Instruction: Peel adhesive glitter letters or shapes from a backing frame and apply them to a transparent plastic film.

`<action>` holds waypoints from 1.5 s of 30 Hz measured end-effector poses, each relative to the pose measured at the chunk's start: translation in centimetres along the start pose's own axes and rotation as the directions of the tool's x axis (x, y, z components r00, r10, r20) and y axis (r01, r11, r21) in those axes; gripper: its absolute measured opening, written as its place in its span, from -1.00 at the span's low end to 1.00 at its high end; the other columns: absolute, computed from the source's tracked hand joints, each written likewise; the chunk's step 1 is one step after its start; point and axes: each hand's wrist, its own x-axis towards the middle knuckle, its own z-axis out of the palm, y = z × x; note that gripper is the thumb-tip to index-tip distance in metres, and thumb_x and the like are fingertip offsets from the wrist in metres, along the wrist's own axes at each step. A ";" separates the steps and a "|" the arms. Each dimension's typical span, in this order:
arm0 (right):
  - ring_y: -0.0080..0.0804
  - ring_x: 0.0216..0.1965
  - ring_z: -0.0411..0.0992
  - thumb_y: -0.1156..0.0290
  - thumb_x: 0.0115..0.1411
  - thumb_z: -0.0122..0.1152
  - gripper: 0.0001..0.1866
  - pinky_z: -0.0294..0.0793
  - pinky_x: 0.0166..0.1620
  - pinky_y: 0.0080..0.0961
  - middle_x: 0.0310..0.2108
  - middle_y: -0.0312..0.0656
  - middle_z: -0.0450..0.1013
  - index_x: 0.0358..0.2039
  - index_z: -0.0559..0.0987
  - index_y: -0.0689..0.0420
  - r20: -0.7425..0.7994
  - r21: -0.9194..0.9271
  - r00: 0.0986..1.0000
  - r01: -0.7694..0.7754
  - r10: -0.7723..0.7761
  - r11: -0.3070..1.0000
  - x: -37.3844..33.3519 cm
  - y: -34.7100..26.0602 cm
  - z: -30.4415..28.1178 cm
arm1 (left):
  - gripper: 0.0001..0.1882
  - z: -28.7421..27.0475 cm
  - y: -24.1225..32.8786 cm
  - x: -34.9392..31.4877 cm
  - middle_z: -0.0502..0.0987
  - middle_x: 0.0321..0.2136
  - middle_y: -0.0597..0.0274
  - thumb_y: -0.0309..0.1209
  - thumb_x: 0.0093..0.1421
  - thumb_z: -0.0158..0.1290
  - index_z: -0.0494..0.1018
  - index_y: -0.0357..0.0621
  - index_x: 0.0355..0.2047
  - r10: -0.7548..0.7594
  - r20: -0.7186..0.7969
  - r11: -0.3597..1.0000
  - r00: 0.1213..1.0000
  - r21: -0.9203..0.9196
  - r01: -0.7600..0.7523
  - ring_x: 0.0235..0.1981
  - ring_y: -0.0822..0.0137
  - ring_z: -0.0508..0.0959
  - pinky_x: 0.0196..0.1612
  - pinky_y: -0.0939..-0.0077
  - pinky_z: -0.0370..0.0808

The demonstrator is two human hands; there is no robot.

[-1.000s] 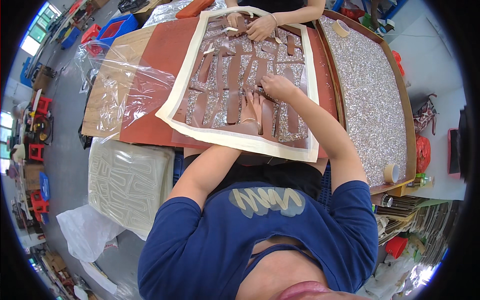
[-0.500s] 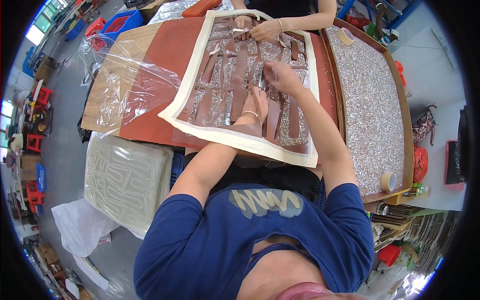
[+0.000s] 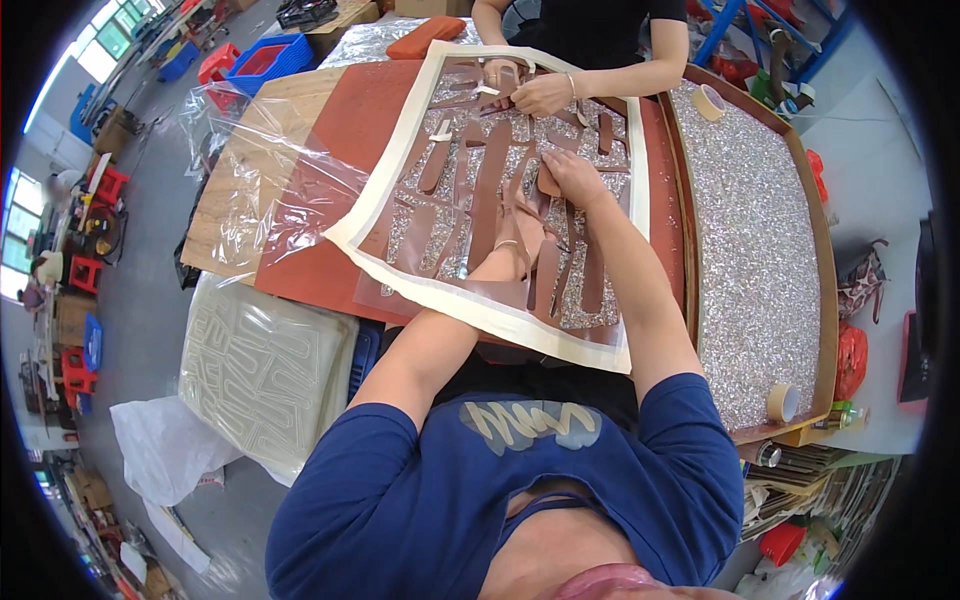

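Note:
A sheet (image 3: 580,347) with a pale cream border lies over glittery silver material, its middle covered in long brown cut-out pieces and thin offcut strips. My left hand (image 3: 518,238) is low over its middle, closed round a thin brown strip (image 3: 520,262) that loops across the wrist; other strips partly cover its fingers. Just above and to the right, my right hand (image 3: 575,180) pinches a rounded brown piece (image 3: 547,183). Across the sheet, a co-worker's hands (image 3: 543,95) handle brown bits near the far edge.
A reddish-brown board (image 3: 345,125) lies beneath, with clear plastic film (image 3: 290,165) at left. To the right, a shallow tray (image 3: 830,330) holds glittery sheeting and tape rolls (image 3: 782,402). Stacked clear moulded sheets (image 3: 265,360) stand at lower left; a blue basket (image 3: 268,60) is beyond.
My right hand has come down onto the rounded brown piece and pinches it. My left hand stays among the strips. The whole view has shifted slightly, so things sit lower.

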 end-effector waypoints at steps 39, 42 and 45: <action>-0.10 -0.22 0.46 0.38 0.10 0.13 -0.74 0.45 -0.13 -0.30 -0.24 -0.09 0.51 -0.17 0.55 0.11 -0.167 0.395 0.882 -0.350 0.441 0.849 -2.2 -0.6 -1.4 | -0.68 0.6 2.3 12.2 0.47 -0.55 0.09 -0.19 0.25 -0.07 0.43 -0.24 -0.31 -0.739 -0.094 -0.038 0.667 -0.983 -0.181 -0.47 0.17 0.52 -0.39 0.28 0.45; -0.07 -0.13 0.47 0.38 0.16 0.11 -0.75 0.46 -0.08 -0.30 -0.18 -0.05 0.51 -0.15 0.56 0.12 -0.072 0.490 0.839 -0.442 0.540 0.752 -3.6 0.8 -1.2 | -0.67 0.4 2.7 12.3 0.48 -0.54 0.10 -0.18 0.26 -0.09 0.43 -0.24 -0.29 -0.724 -0.035 -0.060 0.689 -0.992 -0.114 -0.46 0.19 0.52 -0.39 0.29 0.45; -0.08 -0.15 0.49 0.51 0.14 0.10 -0.76 0.47 -0.09 -0.36 -0.19 -0.02 0.51 -0.16 0.56 0.18 -0.398 0.532 0.751 -0.278 0.526 0.800 -4.8 0.3 -2.4 | -0.66 1.6 2.4 12.3 0.48 -0.53 0.12 -0.17 0.27 -0.10 0.44 -0.24 -0.27 -0.724 0.015 -0.077 0.689 -0.995 -0.058 -0.46 0.20 0.52 -0.39 0.29 0.45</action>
